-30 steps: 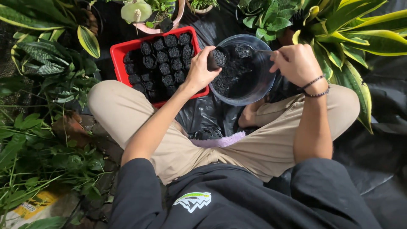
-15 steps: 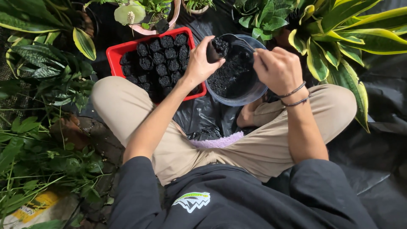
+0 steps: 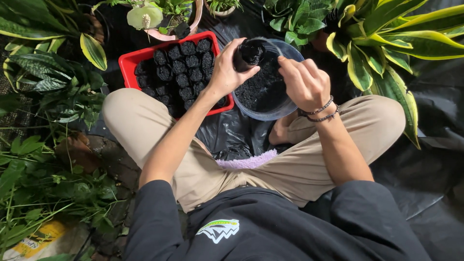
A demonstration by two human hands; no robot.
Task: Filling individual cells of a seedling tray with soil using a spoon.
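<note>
Left hand (image 3: 226, 72) wrapped around small black soil-filled bag (image 3: 249, 53) above clear bowl (image 3: 285, 107) of dark soil, right hand (image 3: 303, 83) loosely curled beside it, holding nothing visible, red tray (image 3: 126, 65) of filled bags at left, striped-leaf plants crowding both sides

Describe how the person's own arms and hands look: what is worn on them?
Both forearms are bare. Dark sleeves, black or very dark blue, are pushed up to about the elbows. The left hand wears nothing that I can see, no glove and no ring. At the wrist of the right hand there are two thin dark bracelets, seemingly beaded. No gloves on either hand.
</note>
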